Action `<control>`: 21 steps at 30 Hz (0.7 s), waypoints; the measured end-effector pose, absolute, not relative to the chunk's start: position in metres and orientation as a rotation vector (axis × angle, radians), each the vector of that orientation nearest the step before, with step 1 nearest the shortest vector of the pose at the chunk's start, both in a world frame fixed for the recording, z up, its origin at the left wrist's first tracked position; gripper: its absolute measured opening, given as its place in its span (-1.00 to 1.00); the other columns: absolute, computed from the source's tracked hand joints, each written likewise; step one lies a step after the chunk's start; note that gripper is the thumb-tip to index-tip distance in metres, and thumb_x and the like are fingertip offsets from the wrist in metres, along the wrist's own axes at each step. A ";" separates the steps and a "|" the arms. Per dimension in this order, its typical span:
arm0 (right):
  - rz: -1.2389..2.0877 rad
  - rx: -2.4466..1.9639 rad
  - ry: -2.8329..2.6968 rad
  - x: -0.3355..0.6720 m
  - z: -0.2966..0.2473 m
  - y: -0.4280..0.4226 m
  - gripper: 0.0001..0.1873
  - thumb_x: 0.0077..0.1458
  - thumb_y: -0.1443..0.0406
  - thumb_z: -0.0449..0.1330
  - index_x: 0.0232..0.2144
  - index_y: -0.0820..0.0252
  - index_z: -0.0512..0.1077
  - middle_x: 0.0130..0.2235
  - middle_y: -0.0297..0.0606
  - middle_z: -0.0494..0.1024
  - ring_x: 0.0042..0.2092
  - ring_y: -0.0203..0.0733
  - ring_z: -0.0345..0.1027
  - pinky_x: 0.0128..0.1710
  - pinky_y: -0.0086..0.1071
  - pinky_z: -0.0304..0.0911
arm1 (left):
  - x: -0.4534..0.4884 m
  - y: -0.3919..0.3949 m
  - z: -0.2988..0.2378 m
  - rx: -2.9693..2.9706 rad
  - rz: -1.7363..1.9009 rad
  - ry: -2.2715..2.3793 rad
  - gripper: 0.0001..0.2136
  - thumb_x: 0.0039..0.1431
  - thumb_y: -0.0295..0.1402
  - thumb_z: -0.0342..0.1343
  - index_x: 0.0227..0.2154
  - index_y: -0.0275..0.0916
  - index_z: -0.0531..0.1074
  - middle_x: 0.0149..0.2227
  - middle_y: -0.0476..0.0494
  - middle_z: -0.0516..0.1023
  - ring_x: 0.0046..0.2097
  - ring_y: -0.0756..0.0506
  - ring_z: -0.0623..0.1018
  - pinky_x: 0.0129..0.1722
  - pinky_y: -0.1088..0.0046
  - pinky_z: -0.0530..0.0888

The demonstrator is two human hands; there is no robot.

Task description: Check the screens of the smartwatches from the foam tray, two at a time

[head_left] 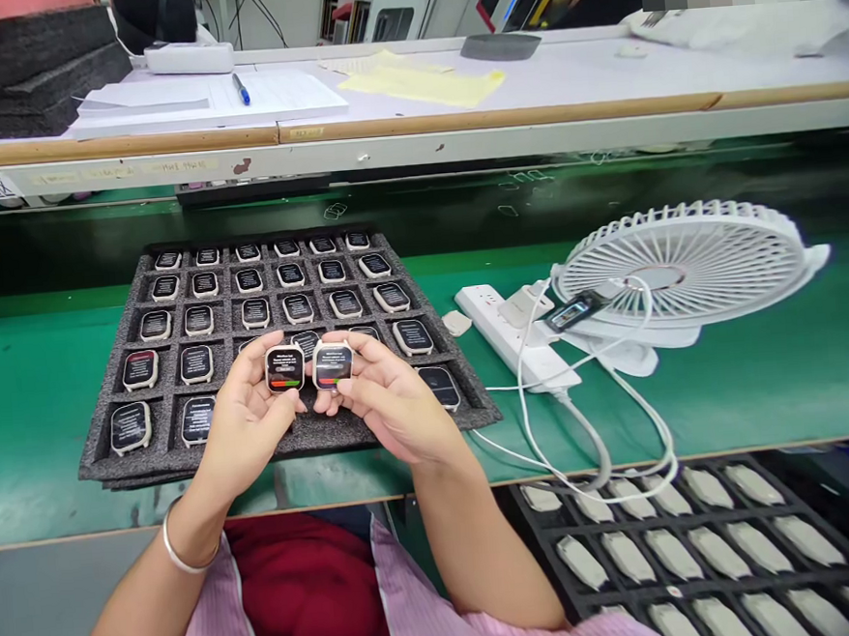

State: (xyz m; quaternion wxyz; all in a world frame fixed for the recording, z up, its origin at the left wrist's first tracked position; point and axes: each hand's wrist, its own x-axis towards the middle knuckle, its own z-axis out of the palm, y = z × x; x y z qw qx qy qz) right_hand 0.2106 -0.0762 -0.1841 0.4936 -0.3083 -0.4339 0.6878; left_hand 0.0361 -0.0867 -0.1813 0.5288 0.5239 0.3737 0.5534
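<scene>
Green matted work surface (38,403) carries a dark grey foam tray (99,447) w/ square pockets, each keeping one small square beige-cased smartwatch body w/ black screen (196,364) face-up & apart from its neighbours, so screens read at a glance. White round desk fan (683,266) & white power strip (502,327) sit right of it. Left hand (247,422) pinches one lit watch body (285,368), right hand (394,402) grips another (333,365); both are held side by side just above the tray's near rows, screens tilted up toward the camera.

Two watches are held side by side, one in the left hand (246,418) and one in the right hand (387,398). A foam tray (106,447) of watches is seen just behind them on the green table (29,384).
</scene>
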 end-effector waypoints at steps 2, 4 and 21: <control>1.672 -0.744 -1.048 0.210 -0.184 -0.076 -0.57 0.07 0.40 0.24 0.01 0.07 0.36 -0.26 -0.36 0.56 -0.36 -0.29 0.49 -0.27 -0.33 0.41 | 0.036 -0.087 -0.182 1.254 1.320 0.893 -0.52 0.12 -0.55 0.17 0.11 -0.16 0.32 0.00 -0.17 0.57 -0.32 0.07 0.55 -0.36 0.58 0.53; 1.673 -0.743 -1.041 0.210 -0.185 -0.076 -0.56 0.06 0.40 0.24 0.02 0.07 0.36 -0.28 -0.37 0.56 -0.36 -0.28 0.50 -0.26 -0.32 0.42 | 0.036 -0.087 -0.182 1.259 1.312 0.897 -0.52 0.12 -0.54 0.18 0.12 -0.16 0.32 -0.02 -0.17 0.58 -0.32 0.06 0.56 -0.35 0.56 0.53; 1.663 -0.755 -1.052 0.210 -0.185 -0.076 -0.53 0.05 0.41 0.23 0.03 0.07 0.35 -0.21 -0.32 0.58 -0.35 -0.27 0.51 -0.25 -0.31 0.43 | 0.038 -0.088 -0.180 1.240 1.329 0.932 -0.50 0.04 -0.56 0.15 0.09 -0.18 0.33 -0.01 -0.18 0.58 -0.31 0.05 0.56 -0.39 0.57 0.53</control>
